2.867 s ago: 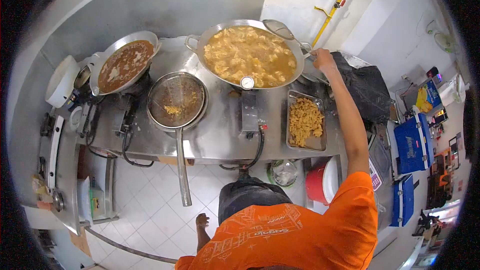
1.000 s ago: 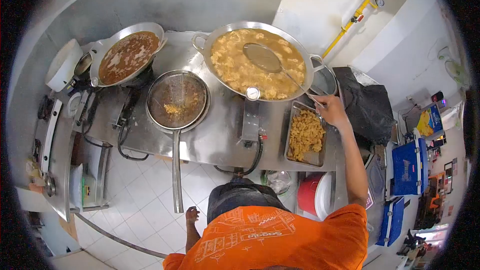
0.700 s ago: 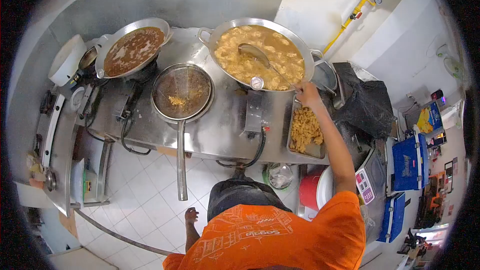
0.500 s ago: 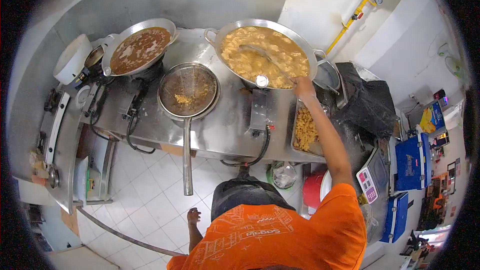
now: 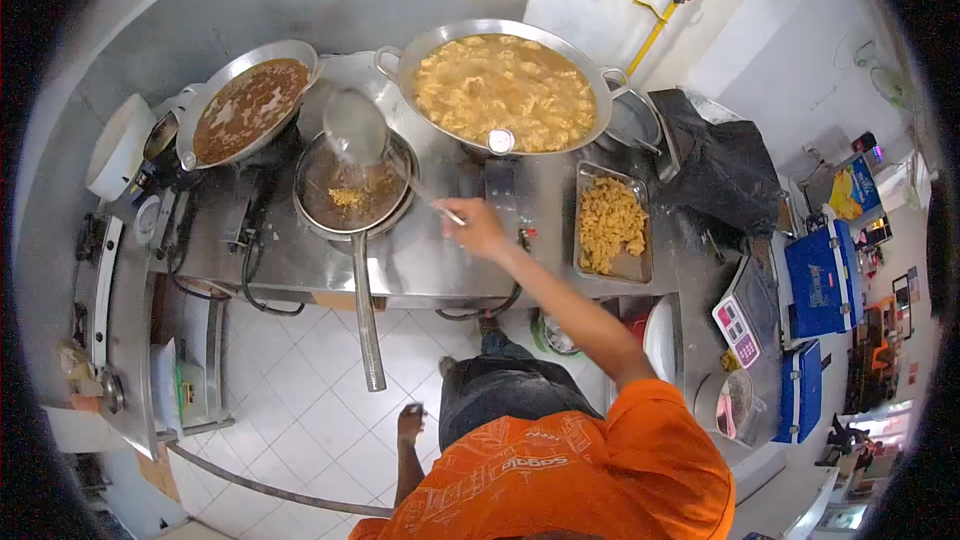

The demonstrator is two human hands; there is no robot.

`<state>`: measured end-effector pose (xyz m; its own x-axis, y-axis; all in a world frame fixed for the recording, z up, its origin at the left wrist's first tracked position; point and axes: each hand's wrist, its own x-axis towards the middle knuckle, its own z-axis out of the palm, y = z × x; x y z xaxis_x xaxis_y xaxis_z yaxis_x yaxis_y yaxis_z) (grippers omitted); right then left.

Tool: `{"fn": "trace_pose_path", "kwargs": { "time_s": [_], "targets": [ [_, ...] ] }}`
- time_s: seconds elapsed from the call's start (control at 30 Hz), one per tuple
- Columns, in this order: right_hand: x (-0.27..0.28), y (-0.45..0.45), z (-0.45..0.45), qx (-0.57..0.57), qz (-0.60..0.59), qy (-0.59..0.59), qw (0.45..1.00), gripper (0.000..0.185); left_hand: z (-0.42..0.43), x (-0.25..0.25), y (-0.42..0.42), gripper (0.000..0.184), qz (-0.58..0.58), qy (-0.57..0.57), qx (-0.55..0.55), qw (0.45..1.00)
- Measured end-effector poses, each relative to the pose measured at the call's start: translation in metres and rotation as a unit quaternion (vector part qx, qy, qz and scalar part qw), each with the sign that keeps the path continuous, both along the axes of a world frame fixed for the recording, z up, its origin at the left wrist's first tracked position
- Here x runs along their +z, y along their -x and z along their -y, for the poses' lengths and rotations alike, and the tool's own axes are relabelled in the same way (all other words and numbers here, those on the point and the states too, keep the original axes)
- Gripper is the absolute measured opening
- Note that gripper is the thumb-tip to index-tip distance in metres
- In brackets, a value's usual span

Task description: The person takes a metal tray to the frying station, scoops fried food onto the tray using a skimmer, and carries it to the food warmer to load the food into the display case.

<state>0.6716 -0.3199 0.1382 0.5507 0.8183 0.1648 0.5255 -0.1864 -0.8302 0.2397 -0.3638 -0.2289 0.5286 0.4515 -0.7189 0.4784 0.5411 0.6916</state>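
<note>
My right hand (image 5: 477,227) is closed around the handle of a skimmer (image 5: 356,128), whose round head is blurred by motion. That head hangs over the far rim of a long-handled strainer (image 5: 320,202), which rests on a round pan and has golden crumbs in it. Behind, a large wok (image 5: 393,90) is full of pale golden pieces frying in bubbling oil, with a dial thermometer (image 5: 501,141) at its near rim. My left hand (image 5: 411,423) hangs low above the tiled floor, fingers loosely bent and apart, apparently holding nothing.
Left of the strainer stands a second wok (image 5: 215,90) of dark, foamy liquid. A metal tray (image 5: 648,258) of fried pieces sits on the right, near a black plastic bag (image 5: 728,175) and a scale (image 5: 738,332). The strainer's handle (image 5: 368,330) juts past the counter edge.
My right hand has lifted the skimmer out of the large wok and carried it left over the strainer. My left hand still hangs low. The camera view has shifted slightly.
</note>
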Motion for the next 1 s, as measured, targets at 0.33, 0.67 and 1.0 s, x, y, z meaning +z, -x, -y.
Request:
{"fn": "trace_pose_path", "kwargs": {
  "time_s": [0.33,0.67,1.0],
  "targets": [
    [-0.087,0.023,-0.026,0.001,-0.393,0.090,0.915,0.034,-0.030,0.340,-0.179,0.055,0.479,0.292,0.169,0.810],
    [-0.123,-0.001,0.132,-0.091,-0.414,0.094,0.901,0.034,-0.059,0.403,-0.233,0.056,0.617,0.357,0.137,0.688],
    [-0.243,-0.006,0.397,-0.319,-0.435,0.049,0.840,0.038,0.040,0.510,-0.286,0.016,0.701,-0.059,-0.454,0.547]
  ]
}}
